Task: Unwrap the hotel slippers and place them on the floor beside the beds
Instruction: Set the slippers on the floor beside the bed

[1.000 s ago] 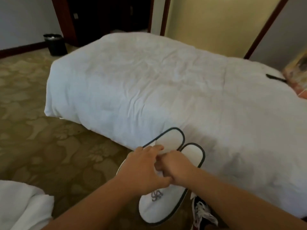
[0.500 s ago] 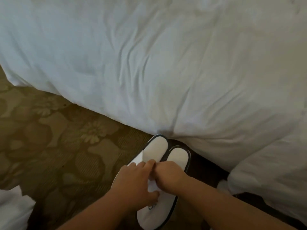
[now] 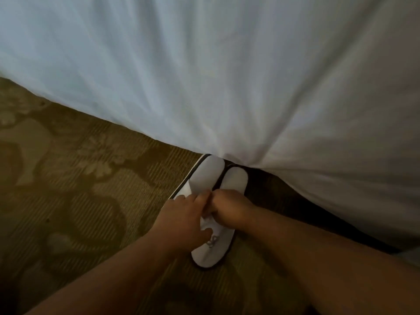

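1. Head view, set against half a second ago: the white duvet (image 3: 204,76) fills more of the picture, and the white cloth at the lower left edge is out of sight.
2. The slippers (image 3: 235,180) sit closer to the bed; their heel ends now reach the hanging edge of the duvet, where before a small gap showed.
3. The left hand (image 3: 181,214) keeps its fingers curled over the pair's near half, thumb pressed on the white upper, so it grips the slippers.
4. The right hand (image 3: 229,208) stays bunched against the left, its fingers curled in and pinching the slippers at the middle.
5. The pair lies side by side, heels towards the bed, toes towards the person, low over the patterned brown carpet (image 3: 68,178); whether the soles touch it cannot be told.
6. The slippers are white with thin dark trim (image 3: 223,175) round the edges, and a small grey logo (image 3: 212,241) marks the toe of the right-hand one.
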Action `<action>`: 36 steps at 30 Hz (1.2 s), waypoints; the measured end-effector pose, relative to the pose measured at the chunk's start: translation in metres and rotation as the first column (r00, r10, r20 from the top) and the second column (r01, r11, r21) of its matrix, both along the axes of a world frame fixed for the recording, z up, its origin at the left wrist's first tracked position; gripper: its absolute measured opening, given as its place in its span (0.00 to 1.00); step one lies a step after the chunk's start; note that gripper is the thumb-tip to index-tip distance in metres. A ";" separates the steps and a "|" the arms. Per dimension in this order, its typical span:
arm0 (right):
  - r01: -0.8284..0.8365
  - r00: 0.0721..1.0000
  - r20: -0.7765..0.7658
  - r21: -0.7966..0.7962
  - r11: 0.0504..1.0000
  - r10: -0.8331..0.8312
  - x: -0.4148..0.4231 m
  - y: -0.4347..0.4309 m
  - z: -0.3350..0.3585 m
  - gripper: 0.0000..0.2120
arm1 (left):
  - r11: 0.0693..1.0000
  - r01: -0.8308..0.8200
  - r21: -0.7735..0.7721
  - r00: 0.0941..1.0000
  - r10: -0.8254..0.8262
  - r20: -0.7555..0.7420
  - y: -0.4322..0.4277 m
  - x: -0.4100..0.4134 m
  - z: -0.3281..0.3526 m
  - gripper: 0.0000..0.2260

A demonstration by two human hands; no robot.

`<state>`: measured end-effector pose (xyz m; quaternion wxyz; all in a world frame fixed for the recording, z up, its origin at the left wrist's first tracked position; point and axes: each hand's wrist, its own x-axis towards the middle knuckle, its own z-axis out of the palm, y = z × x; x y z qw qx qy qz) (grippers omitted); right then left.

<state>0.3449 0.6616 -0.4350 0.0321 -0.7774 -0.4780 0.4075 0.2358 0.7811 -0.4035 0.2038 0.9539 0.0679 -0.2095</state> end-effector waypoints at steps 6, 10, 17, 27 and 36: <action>0.043 0.996 -0.082 -0.050 0.998 -0.047 0.002 -0.001 -0.029 0.12 | 0.998 -0.037 -0.054 0.997 0.033 -0.070 -0.001 0.003 -0.031 0.41; 0.010 0.995 -0.097 -0.046 0.999 -0.014 0.009 -0.006 -0.028 0.12 | 0.995 -0.045 -0.088 0.993 0.035 -0.116 0.000 0.007 -0.039 0.39; 0.061 0.996 -0.057 -0.032 0.998 -0.063 0.025 -0.007 -0.020 0.18 | 0.999 0.008 0.044 0.992 -0.003 -0.123 0.004 0.019 -0.045 0.28; 0.682 0.512 -0.528 -0.230 0.694 -0.678 0.094 0.008 0.055 0.30 | 0.988 0.155 0.027 0.903 -0.130 -0.410 -0.023 0.056 -0.042 0.36; 0.731 0.566 -0.293 -0.253 0.634 -0.770 0.099 0.022 0.022 0.21 | 0.883 0.435 0.177 0.665 -0.182 -0.725 -0.052 0.104 -0.038 0.36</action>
